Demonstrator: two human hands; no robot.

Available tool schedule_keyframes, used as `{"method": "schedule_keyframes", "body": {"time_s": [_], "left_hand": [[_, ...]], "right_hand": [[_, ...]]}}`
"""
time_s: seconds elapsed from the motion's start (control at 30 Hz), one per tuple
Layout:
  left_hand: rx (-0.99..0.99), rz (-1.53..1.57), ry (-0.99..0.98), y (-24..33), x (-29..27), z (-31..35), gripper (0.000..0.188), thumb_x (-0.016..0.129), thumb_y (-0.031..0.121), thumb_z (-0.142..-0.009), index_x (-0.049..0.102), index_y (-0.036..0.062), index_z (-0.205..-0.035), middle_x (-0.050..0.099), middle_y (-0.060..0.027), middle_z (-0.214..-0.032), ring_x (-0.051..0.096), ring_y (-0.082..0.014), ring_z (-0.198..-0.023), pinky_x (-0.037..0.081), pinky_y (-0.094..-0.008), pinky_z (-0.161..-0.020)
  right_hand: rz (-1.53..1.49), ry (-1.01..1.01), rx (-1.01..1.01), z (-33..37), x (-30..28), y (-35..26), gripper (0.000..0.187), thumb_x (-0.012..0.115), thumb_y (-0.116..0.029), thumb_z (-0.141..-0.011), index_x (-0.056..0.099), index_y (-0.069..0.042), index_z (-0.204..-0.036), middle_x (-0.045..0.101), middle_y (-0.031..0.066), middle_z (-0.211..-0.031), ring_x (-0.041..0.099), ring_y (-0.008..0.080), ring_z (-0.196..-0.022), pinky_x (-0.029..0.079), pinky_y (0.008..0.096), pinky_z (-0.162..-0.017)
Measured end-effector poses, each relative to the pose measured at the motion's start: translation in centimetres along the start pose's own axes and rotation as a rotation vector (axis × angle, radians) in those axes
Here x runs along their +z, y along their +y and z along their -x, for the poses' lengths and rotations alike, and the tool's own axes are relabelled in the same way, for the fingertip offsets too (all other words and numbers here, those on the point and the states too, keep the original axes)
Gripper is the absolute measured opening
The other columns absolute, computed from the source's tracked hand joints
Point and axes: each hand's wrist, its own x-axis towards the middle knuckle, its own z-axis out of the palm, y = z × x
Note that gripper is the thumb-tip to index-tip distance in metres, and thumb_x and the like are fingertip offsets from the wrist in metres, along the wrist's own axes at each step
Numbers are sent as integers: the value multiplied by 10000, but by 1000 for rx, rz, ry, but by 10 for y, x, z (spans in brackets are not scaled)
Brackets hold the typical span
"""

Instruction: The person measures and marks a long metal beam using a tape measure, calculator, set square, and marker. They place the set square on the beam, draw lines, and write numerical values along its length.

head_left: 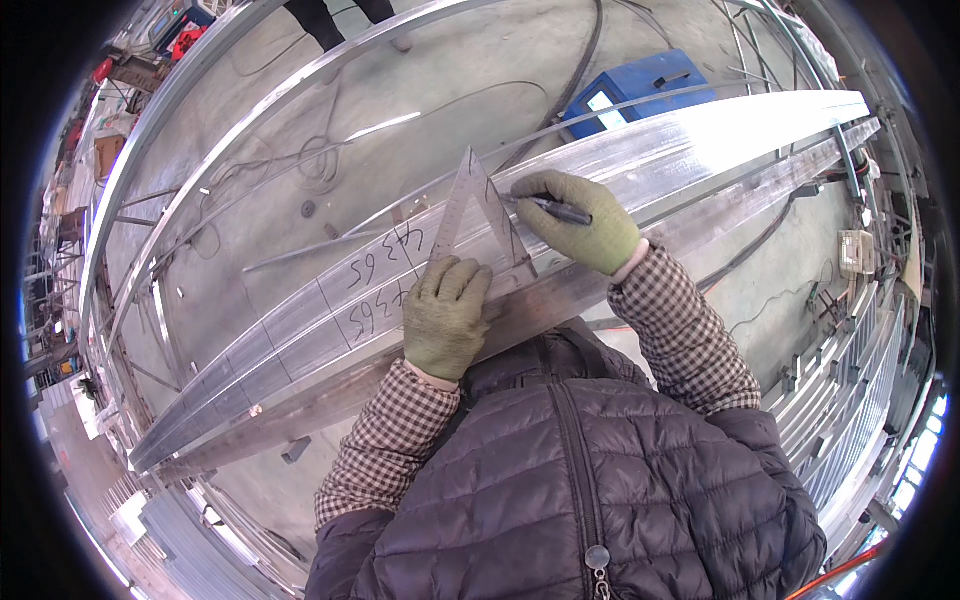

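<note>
Several long silvery metal bars lie side by side across the view in front of me, with dark handwritten marks and thin lines on them. A triangular set square rests on the bars, its tip pointing away from me. My left hand, in a green glove, holds the set square by its near left corner, fingers together over it. My right hand, gloved alike, grips a dark marker pen. The pen's front end is at the right edge of the set square; whether it touches metal I cannot tell.
Beyond the bars a blue box-shaped machine with a lit screen stands on the floor among cables. Curved-looking metal rails run at the far left. Another person's legs show at the top. More metal profiles lie at right.
</note>
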Motion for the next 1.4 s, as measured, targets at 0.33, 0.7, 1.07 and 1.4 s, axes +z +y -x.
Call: {"method": "schedule_keyframes", "body": {"time_s": [0.33,0.7,1.07,1.4], "left_hand": [[25,58,-30,-5,-3,-4,402,908,337,-914,846,65,-1205,793,-108,-1248,754,-375,-1207,627,-520,-1027],[95,-33,37,31,25,-35,413,938,276,-918,848,86,-1274,793,-84,-1299,738,-366,-1277,616,-526,-1042],[-47,-79,45,79,63,-73,447,955,346,-891,845,100,-1248,806,-84,-1266,769,-385,-1220,632,-537,-1040],[-87,-97,48,86,61,-75,433,956,328,-880,839,99,-1228,797,-82,-1236,776,-383,-1186,641,-532,-1013]], "right_hand": [[68,-101,20,96,-25,-13,267,799,-175,-1092,821,-52,-1328,860,130,-1121,848,224,-1018,670,348,-902],[-330,194,113,66,-113,61,311,817,-155,-1108,788,-17,-1386,838,81,-1168,771,119,-1041,637,306,-938],[-347,28,25,33,-159,96,296,827,-159,-1106,798,-38,-1375,829,65,-1174,764,117,-1054,629,307,-952],[-239,-74,-81,12,-158,91,298,797,-118,-1120,785,-18,-1400,825,57,-1209,748,106,-1067,627,300,-980]]}}
